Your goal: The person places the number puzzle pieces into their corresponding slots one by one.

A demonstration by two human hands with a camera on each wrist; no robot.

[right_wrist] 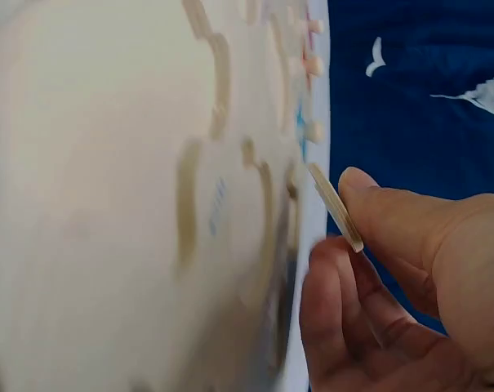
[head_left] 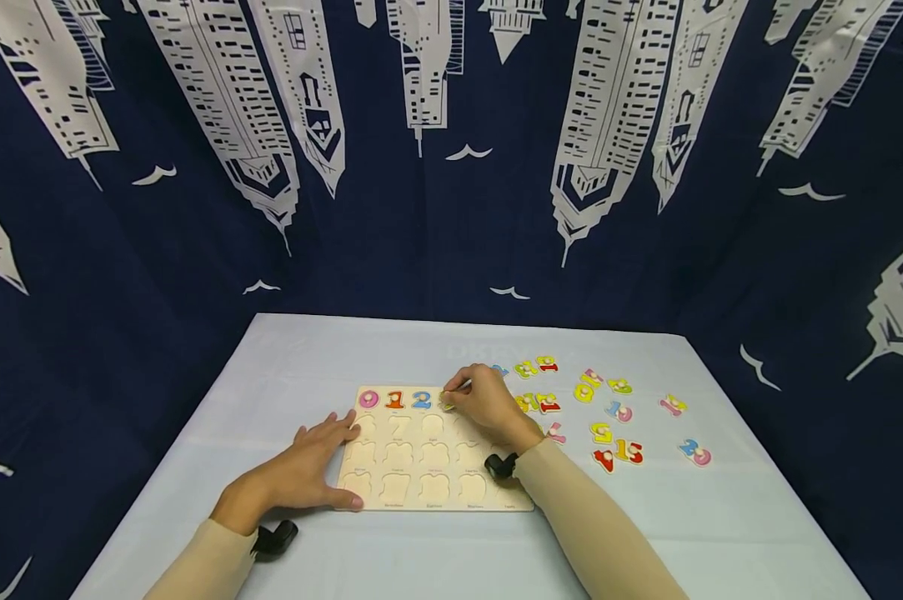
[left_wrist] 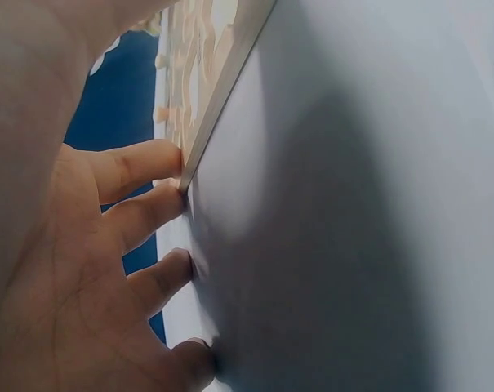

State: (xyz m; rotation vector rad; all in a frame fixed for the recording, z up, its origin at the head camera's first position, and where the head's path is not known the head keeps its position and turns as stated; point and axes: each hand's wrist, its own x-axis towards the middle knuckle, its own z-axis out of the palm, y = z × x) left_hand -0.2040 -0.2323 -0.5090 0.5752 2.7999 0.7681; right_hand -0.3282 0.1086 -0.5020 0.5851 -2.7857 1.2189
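A wooden number puzzle board (head_left: 413,442) lies on the table, with a pink 0 (head_left: 368,400), a red-orange 1 (head_left: 394,400) and a blue 2 (head_left: 422,400) in its top row. Beside the 2, my right hand (head_left: 489,404) pinches a small, partly hidden yellowish puzzle piece (head_left: 448,405) over the board. The right wrist view shows that wooden piece (right_wrist: 336,208) edge-on and tilted between thumb and fingers. My left hand (head_left: 301,468) rests at the board's left edge, fingers spread. In the left wrist view, fingertips (left_wrist: 166,157) touch the board's edge (left_wrist: 222,98).
Loose coloured number pieces lie right of the board, among them a red 4 (head_left: 604,460), a yellow one (head_left: 601,432) and a blue-and-pink one (head_left: 695,452). Several shaped recesses (head_left: 434,454) fill the lower rows. Behind the white table (head_left: 316,350) hangs a dark blue printed cloth (head_left: 421,233).
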